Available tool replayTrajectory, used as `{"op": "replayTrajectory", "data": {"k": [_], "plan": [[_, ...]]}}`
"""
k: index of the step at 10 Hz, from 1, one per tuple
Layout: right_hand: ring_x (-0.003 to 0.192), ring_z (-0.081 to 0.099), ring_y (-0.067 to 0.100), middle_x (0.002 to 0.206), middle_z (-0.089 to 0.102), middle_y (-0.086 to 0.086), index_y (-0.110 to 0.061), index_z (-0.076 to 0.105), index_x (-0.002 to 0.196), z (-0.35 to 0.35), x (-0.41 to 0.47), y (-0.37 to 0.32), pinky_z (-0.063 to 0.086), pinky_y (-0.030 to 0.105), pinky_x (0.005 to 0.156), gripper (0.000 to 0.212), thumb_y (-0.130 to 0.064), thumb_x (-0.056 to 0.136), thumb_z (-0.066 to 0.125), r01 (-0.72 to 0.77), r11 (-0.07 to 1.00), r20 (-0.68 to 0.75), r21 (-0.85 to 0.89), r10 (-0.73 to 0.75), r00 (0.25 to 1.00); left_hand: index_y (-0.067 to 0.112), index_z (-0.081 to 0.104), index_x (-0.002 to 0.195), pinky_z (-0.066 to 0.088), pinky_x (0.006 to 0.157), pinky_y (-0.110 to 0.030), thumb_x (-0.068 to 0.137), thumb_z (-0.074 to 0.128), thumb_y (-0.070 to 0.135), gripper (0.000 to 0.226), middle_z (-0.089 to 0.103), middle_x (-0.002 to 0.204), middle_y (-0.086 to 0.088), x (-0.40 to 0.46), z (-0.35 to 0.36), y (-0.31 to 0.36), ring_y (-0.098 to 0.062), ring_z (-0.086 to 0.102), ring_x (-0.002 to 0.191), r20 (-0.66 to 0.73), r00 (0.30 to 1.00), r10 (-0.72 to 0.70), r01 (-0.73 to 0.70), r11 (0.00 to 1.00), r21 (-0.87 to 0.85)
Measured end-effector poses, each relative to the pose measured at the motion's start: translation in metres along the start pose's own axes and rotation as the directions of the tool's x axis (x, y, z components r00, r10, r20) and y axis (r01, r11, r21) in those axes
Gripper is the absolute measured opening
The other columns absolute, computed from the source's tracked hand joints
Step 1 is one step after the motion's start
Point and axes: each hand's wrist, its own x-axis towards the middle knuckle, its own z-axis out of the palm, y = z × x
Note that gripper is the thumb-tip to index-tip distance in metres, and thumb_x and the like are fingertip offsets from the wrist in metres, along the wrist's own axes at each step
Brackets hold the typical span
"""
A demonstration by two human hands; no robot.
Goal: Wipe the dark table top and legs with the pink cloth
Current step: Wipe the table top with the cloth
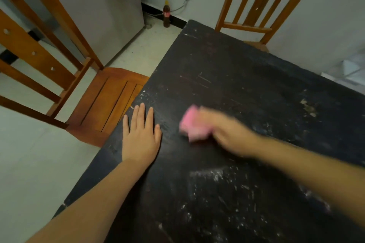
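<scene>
The dark table top (237, 77) is scratched and speckled with pale marks, and fills the right and lower part of the view. My left hand (141, 134) lies flat on it near the left edge, fingers straight and spread. My right hand (225, 134), blurred by motion, grips the folded pink cloth (194, 123) and presses it on the table surface just right of my left hand. The table legs are hidden.
A wooden chair (110, 102) stands close against the table's left edge, and a second wooden chair (256, 12) at the far edge. A dark bottle (166, 15) stands on the floor by the wall. A grey cabinet (110, 12) stands at the back left.
</scene>
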Motion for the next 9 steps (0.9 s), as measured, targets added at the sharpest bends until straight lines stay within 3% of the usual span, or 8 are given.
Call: {"op": "replayTrajectory", "data": {"k": [1, 2, 3, 4, 5, 7, 8, 9], "plan": [[0.123, 0.043, 0.011, 0.135, 0.050, 0.000, -0.015, 0.053, 0.131, -0.056, 0.030, 0.054, 0.026, 0.015, 0.101, 0.052, 0.008, 0.085, 0.045, 0.108, 0.982, -0.418, 0.158, -0.033, 0.908, 0.009, 0.032, 0.140, 0.011, 0.112, -0.046, 0.091, 0.013, 0.039, 0.060, 0.026, 0.150, -0.015, 0.000, 0.002, 0.000, -0.026, 0.019, 0.140, -0.041, 0.999, 0.004, -0.005, 1.000, -0.014], [0.131, 0.039, 0.029, 0.138, 0.048, 0.018, -0.004, 0.054, 0.128, -0.067, 0.027, 0.053, 0.015, 0.014, 0.106, 0.049, 0.010, 0.084, 0.038, 0.045, 0.977, -0.455, 0.211, 0.058, 0.889, 0.011, 0.028, 0.142, 0.006, 0.114, -0.044, 0.096, 0.021, 0.035, 0.053, 0.021, 0.152, -0.012, -0.001, 0.002, 0.001, -0.024, 0.013, 0.142, -0.047, 0.999, -0.003, 0.001, 0.999, -0.036], [0.132, 0.035, 0.021, 0.135, 0.047, 0.022, 0.003, 0.057, 0.122, -0.020, -0.034, 0.026, 0.010, 0.015, 0.114, 0.045, -0.006, 0.084, 0.033, 0.212, 0.950, -0.326, 0.230, -0.130, 0.936, 0.011, 0.026, 0.143, 0.003, 0.114, -0.043, 0.097, 0.030, 0.029, 0.050, 0.018, 0.153, -0.011, 0.000, 0.000, 0.002, -0.022, 0.009, 0.142, -0.027, 1.000, -0.013, 0.011, 0.998, -0.067], [0.142, 0.018, 0.007, 0.149, 0.033, -0.005, -0.025, 0.050, 0.132, 0.026, -0.141, -0.003, 0.008, 0.029, 0.119, 0.052, 0.000, 0.089, 0.036, 0.290, 0.920, -0.158, 0.264, -0.256, 0.954, 0.010, 0.028, 0.142, 0.005, 0.114, -0.045, 0.097, 0.032, 0.030, 0.049, 0.020, 0.152, -0.012, -0.001, -0.001, 0.005, -0.024, 0.011, 0.142, -0.036, 0.999, -0.027, 0.024, 0.997, -0.073], [0.140, 0.015, -0.003, 0.148, 0.031, -0.014, -0.029, 0.045, 0.135, 0.027, -0.187, 0.001, 0.012, 0.027, 0.118, 0.052, -0.005, 0.090, 0.037, 0.306, 0.879, 0.000, 0.364, -0.329, 0.944, 0.007, 0.037, 0.138, 0.010, 0.112, -0.048, 0.093, 0.026, 0.033, 0.053, 0.028, 0.149, -0.013, -0.002, 0.000, 0.026, -0.026, 0.020, 0.140, -0.040, 0.999, 0.005, -0.009, 0.995, -0.100], [0.137, 0.031, 0.023, 0.143, 0.043, 0.013, -0.010, 0.050, 0.132, -0.066, -0.057, 0.086, 0.015, 0.028, 0.115, 0.051, 0.009, 0.086, 0.041, 0.002, 0.967, -0.369, 0.256, 0.096, 0.925, 0.012, 0.040, 0.136, 0.015, 0.111, -0.049, 0.092, 0.024, 0.033, 0.051, 0.033, 0.147, -0.010, -0.004, 0.016, 0.100, -0.025, 0.025, 0.138, 0.013, 0.981, 0.192, -0.191, 0.980, -0.061], [0.136, 0.034, 0.028, 0.141, 0.043, 0.019, -0.003, 0.053, 0.129, -0.059, -0.039, 0.102, 0.008, 0.010, 0.109, 0.050, 0.012, 0.083, 0.040, -0.057, 0.957, -0.385, 0.283, 0.168, 0.908, 0.014, 0.035, 0.139, 0.007, 0.113, -0.047, 0.094, 0.028, 0.031, 0.048, 0.026, 0.151, -0.007, -0.003, 0.021, 0.100, -0.021, 0.016, 0.141, -0.020, 0.983, 0.180, -0.181, 0.980, -0.078], [0.134, 0.029, -0.005, 0.138, 0.043, 0.011, 0.003, 0.055, 0.125, -0.019, -0.101, 0.062, 0.011, 0.004, 0.108, 0.042, -0.002, 0.087, 0.037, 0.131, 0.935, -0.306, 0.329, -0.026, 0.952, 0.014, 0.036, 0.138, 0.007, 0.113, -0.046, 0.092, 0.019, 0.035, 0.054, 0.028, 0.150, -0.007, -0.002, 0.020, 0.100, -0.021, 0.018, 0.140, -0.021, 0.982, 0.189, -0.190, 0.979, -0.077]]}}
